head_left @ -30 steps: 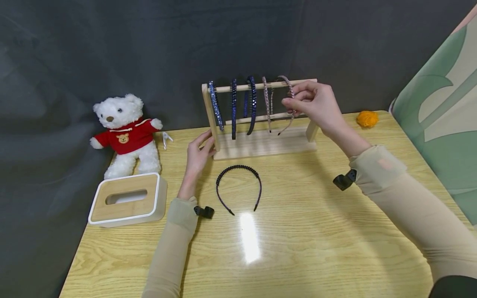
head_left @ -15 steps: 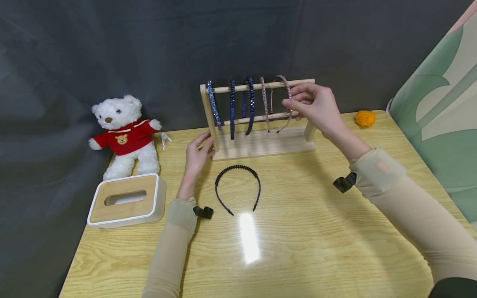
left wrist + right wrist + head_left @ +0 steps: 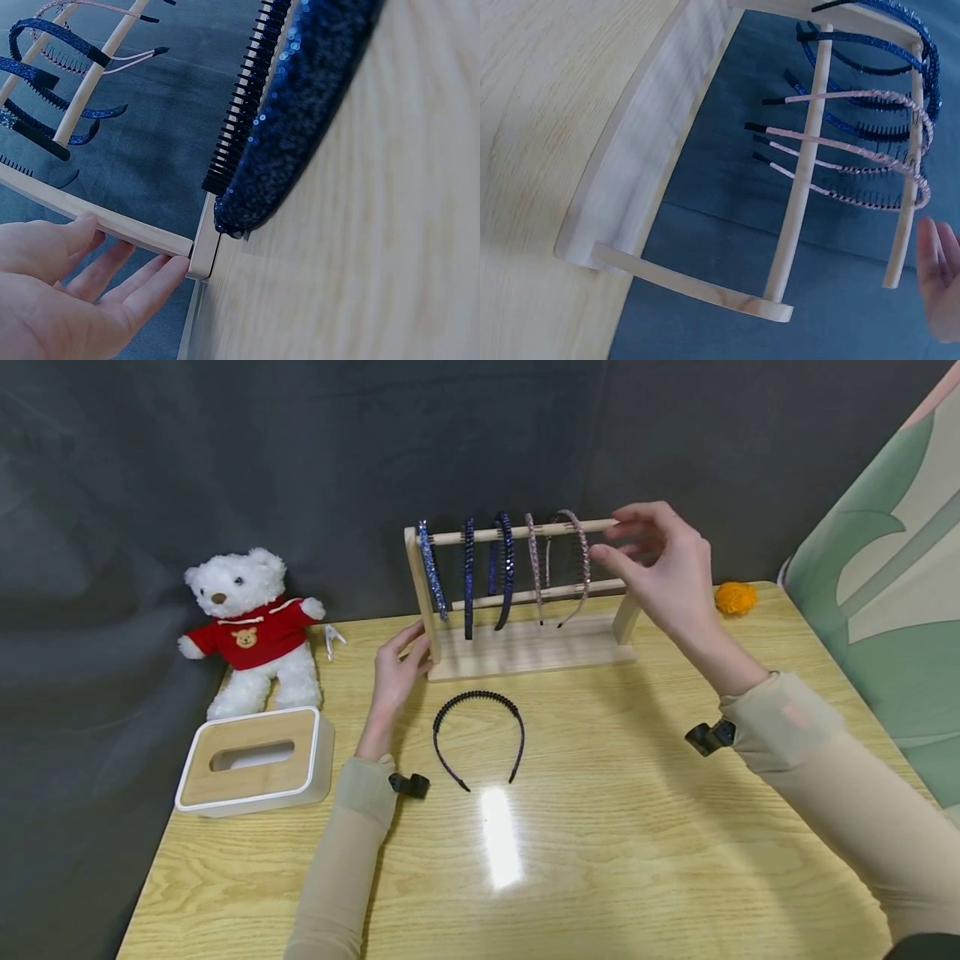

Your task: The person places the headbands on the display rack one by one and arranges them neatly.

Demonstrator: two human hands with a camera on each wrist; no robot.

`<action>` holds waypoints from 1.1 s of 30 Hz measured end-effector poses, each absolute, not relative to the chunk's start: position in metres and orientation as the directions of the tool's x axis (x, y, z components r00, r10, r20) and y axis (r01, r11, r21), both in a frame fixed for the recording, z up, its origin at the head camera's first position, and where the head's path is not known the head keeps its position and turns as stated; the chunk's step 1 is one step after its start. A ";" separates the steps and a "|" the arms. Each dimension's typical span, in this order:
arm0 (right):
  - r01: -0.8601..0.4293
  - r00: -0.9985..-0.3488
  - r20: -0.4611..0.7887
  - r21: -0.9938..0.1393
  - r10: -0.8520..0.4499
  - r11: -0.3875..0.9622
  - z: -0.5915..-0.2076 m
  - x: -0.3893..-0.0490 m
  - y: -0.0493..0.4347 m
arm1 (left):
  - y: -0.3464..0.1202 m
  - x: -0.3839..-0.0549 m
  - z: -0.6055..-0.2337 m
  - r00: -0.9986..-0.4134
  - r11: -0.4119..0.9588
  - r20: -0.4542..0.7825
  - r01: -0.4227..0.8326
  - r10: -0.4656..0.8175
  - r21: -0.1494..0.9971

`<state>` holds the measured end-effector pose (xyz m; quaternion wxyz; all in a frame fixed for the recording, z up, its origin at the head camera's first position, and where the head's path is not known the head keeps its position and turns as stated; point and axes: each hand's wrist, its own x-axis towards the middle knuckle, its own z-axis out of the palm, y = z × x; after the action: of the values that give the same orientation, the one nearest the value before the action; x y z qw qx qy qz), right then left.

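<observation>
A wooden headband stand is at the back of the table. Sparkly blue headbands hang on the left and middle of its rods, and pink headbands hang further right. My left hand touches the stand's left post with its fingertips and thumb, as the left wrist view also shows. My right hand is at the upper rod's right end, beside the rightmost pink headband, fingers bent loosely and apart from it. In the right wrist view only some fingers show. A black toothed headband lies in front of the stand.
A white teddy bear in a red sweater sits at the left, behind a tissue box with a wooden top. A small white clip lies near the bear. An orange ruffled ball lies at the back right.
My right hand has let go of the rightmost pink headband and moved to the right. That headband stays hanging on the rods. The left hand remains at the post.
</observation>
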<state>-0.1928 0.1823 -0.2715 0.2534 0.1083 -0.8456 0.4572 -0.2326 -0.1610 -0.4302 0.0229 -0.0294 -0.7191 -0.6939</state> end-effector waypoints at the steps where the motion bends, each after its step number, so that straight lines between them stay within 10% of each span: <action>1: -0.436 -0.834 0.550 -0.708 0.047 0.556 -0.271 -0.190 0.181 | -0.161 -0.232 -0.430 -0.997 0.036 0.074 0.074 0.011 0.997; 20: -0.685 -0.708 0.664 -0.564 -0.239 0.460 -0.319 -0.166 0.128 | -0.163 -0.234 -0.431 -0.996 0.026 0.088 0.089 0.029 0.996; 33: -0.533 -0.842 0.373 -0.689 -0.391 0.491 -0.386 -0.175 0.095 | -0.162 -0.232 -0.429 -0.995 0.008 0.099 0.099 0.020 0.995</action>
<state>-0.1747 0.0954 -0.3860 0.0834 0.2689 -0.8595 0.4267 -0.2323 -0.1623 -0.4294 0.0280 -0.0420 -0.7094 -0.7030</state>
